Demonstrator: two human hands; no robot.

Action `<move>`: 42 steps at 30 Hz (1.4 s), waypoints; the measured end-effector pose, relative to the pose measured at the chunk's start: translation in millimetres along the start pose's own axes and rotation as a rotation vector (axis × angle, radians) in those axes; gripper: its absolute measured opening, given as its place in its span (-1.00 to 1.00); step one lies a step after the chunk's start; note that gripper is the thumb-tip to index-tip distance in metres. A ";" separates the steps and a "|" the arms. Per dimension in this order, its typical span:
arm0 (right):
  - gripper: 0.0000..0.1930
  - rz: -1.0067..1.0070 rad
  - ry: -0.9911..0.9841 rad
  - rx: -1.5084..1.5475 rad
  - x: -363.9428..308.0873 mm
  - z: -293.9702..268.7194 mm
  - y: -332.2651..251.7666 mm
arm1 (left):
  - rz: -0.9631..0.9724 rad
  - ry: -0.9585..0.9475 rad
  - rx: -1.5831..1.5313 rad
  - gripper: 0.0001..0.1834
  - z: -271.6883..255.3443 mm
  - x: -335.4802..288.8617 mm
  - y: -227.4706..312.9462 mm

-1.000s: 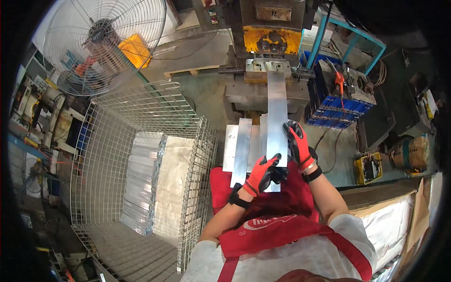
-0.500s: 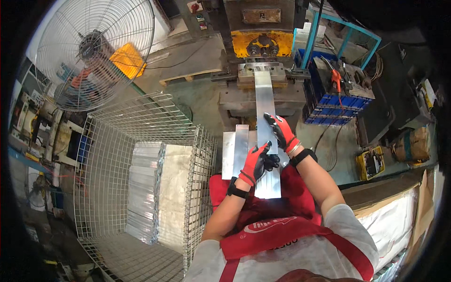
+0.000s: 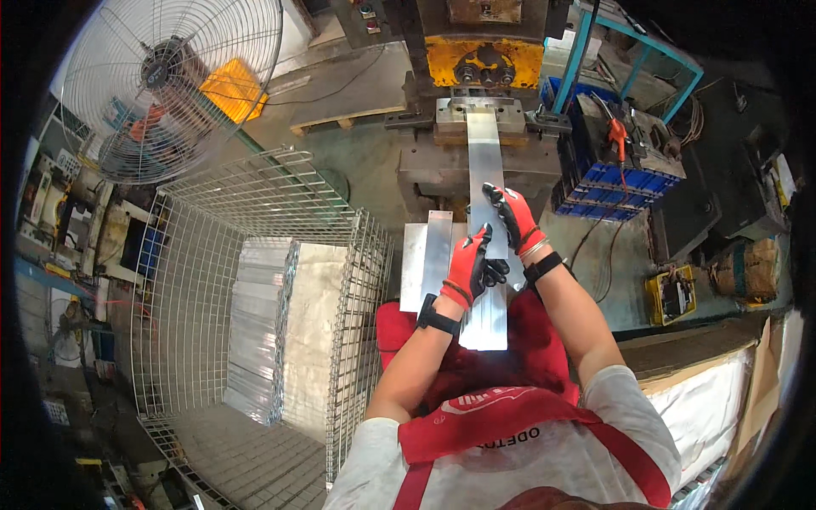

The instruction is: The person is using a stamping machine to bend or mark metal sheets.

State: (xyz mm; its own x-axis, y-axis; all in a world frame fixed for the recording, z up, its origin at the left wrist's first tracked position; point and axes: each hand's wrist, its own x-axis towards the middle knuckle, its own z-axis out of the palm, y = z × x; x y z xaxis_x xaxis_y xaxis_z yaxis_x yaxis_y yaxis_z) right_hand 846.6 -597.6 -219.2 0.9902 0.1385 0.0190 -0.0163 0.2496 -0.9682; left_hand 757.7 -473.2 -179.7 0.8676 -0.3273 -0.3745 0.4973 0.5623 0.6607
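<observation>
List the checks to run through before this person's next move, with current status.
1. Metal strip reaches the press die: ok, its far end lies at the die.
2. Right hand away from the die: ok, at the strip's nearer part.
3. Left hand away from the die: ok, by the strip's near end.
4. Gloves on both hands: ok.
5. Firm grip: cannot tell, finger undersides hidden.
6. Exact alignment in the die: cannot tell, too small.
</observation>
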 end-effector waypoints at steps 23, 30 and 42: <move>-0.64 0.009 0.251 -0.159 -11.6 16.8 -0.5 | -0.012 0.130 -0.071 -0.76 -3.6 6.5 -11.7; -0.66 -0.031 0.203 -0.100 -13.3 17.9 -7.4 | 0.006 0.150 -0.033 -0.74 0.4 3.6 -9.1; -0.65 -0.044 0.217 -0.071 -9.0 13.6 2.7 | -0.012 0.139 -0.048 -0.72 3.5 0.8 -5.4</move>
State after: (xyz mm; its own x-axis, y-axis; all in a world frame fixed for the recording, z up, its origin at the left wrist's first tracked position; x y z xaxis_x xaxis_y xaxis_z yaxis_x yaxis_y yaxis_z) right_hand 835.8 -585.1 -218.6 0.9965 -0.0826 0.0150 0.0299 0.1819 -0.9829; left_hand 755.7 -479.1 -181.2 0.8521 -0.2280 -0.4710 0.5048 0.5953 0.6251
